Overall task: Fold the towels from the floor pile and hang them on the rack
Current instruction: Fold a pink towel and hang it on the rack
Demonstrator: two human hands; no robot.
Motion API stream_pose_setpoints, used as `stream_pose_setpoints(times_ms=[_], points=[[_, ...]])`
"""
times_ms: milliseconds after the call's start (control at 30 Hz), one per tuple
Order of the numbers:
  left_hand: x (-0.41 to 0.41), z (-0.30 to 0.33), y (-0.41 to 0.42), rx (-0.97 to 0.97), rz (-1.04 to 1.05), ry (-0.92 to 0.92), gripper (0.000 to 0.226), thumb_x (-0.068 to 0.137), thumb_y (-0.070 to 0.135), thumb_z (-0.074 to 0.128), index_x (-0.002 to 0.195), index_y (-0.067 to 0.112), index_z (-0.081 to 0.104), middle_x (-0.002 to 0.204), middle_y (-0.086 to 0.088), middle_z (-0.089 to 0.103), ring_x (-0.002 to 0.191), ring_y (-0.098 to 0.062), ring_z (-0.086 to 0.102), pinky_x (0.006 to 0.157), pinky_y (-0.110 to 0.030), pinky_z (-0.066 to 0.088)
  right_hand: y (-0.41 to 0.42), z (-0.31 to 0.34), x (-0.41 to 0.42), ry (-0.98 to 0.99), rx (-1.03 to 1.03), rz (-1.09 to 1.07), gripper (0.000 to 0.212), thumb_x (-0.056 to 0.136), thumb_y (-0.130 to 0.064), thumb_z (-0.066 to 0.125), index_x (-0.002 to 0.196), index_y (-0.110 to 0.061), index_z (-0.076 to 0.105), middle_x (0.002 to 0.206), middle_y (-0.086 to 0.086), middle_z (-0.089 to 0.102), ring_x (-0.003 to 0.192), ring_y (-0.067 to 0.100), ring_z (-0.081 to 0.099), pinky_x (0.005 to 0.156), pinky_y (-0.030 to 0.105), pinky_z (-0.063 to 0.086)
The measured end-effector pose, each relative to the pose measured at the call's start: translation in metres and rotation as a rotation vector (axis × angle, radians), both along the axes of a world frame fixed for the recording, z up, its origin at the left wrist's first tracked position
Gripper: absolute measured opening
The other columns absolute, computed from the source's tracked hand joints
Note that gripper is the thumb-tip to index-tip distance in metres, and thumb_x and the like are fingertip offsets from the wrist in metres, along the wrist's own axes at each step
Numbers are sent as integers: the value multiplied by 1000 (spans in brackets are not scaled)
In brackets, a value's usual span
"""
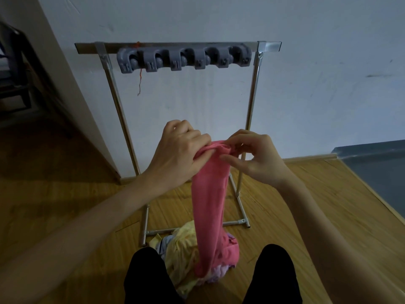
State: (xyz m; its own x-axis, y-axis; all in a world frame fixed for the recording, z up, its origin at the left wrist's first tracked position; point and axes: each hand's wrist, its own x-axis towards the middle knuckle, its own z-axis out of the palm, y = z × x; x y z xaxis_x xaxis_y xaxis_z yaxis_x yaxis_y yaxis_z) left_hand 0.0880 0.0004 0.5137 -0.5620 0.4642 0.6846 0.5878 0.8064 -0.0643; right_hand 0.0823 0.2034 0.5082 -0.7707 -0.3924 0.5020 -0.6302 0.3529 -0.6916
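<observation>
at frame centre, the left hand (179,154) and right hand (252,156) pinch the pink towel's (208,194) top edge, probably seeking corners to fold.

Fleecy cloth towel (208,194), shiny metal rack (252,102), wood floor (295,205).

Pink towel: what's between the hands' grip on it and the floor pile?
Head view: only the pink towel itself, hanging from left hand and right hand down to the pile; nothing else.
</observation>
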Motion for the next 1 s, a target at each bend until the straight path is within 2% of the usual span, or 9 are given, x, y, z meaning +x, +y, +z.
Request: stream_pose_setpoints(times_ms=[133, 300, 433, 533, 633, 700, 767, 867, 1000], points=[[0, 8, -2, -64, 29, 64, 28, 94, 38, 53, 82, 14, 64, 68, 1, 61, 76, -21, 50, 89, -41, 35, -4, 4, -14, 59, 32, -34, 14, 86, -2, 65, 95, -13, 68, 86, 2, 65, 73, 8, 61, 68, 16, 48], [-1, 34, -7, 3, -17, 137, 26, 90, 35, 59, 85, 11, 66, 77, -2, 65, 82, -23, 51, 89, -37, 33, -19, 23, -30, 109, -88, -66, 11, 87, 2, 61, 95, -4, 65, 82, 6, 65, 71, 20, 63, 67, 31, 56], [-1, 35, -18, 110, -63, 144, 21, 86, 31, 64, 92, 11, 67, 86, -1, 66, 91, -21, 50, 87, -28, 29, -30, 27, -39, 90, -232, -6, 19, 87, 8, 55, 98, -7, 57, 85, 1, 62, 74, 18, 61, 65, 33, 54], [-5, 18, -28, 226, -57, 74, 30, 85, 32, 66, 104, 9, 63, 104, -6, 62, 101, -20, 52, 91, -29, 40, -34, 20, -42, -17, -327, 41, 19, 87, 3, 56, 103, -7, 57, 87, 4, 60, 77, 16, 58, 69, 31, 50], [-5, 5, -35, 475, -97, -199, 56, 79, 33, 74, 125, 10, 51, 125, -5, 50, 108, -5, 52, 97, -13, 40, -36, 16, -42, -94, -353, 58, 20, 87, -4, 59, 107, -6, 58, 89, 3, 60, 82, 17, 57, 76, 35, 48], [-6, 4, -37, 599, -134, -452, 56, 75, 35, 73, 124, 15, 54, 121, 5, 58, 106, 1, 56, 96, -14, 43, -37, 17, -40, -122, -347, 69, 21, 87, -2, 57, 108, -4, 57, 88, 6, 59, 82, 19, 56, 77, 35, 47], [-7, 7, -37, 692, -157, -609, 35, 75, 31, 72, 106, 19, 64, 101, 11, 66, 95, 3, 62, 88, -15, 48, -39, 17, -39, -155, -337, 78, 20, 90, 1, 56, 109, -4, 56, 89, 12, 57, 81, 22, 55, 77, 35, 47], [-11, 12, -32, 835, -166, -597, 12, 81, 14, 71, 93, 14, 68, 85, 5, 68, 78, 1, 65, 74, -13, 52, -38, 15, -39, -215, -343, 58, 18, 92, -2, 54, 110, -7, 56, 86, 11, 54, 77, 23, 53, 71, 36, 47], [-17, 15, -21, 894, -120, -506, 9, 83, 11, 70, 91, 5, 71, 83, -8, 70, 79, -18, 66, 75, -32, 57, -36, 10, -38, -290, -426, 32, 26, 90, -3, 61, 116, -4, 59, 84, 15, 60, 81, 25, 61, 78, 37, 53]])
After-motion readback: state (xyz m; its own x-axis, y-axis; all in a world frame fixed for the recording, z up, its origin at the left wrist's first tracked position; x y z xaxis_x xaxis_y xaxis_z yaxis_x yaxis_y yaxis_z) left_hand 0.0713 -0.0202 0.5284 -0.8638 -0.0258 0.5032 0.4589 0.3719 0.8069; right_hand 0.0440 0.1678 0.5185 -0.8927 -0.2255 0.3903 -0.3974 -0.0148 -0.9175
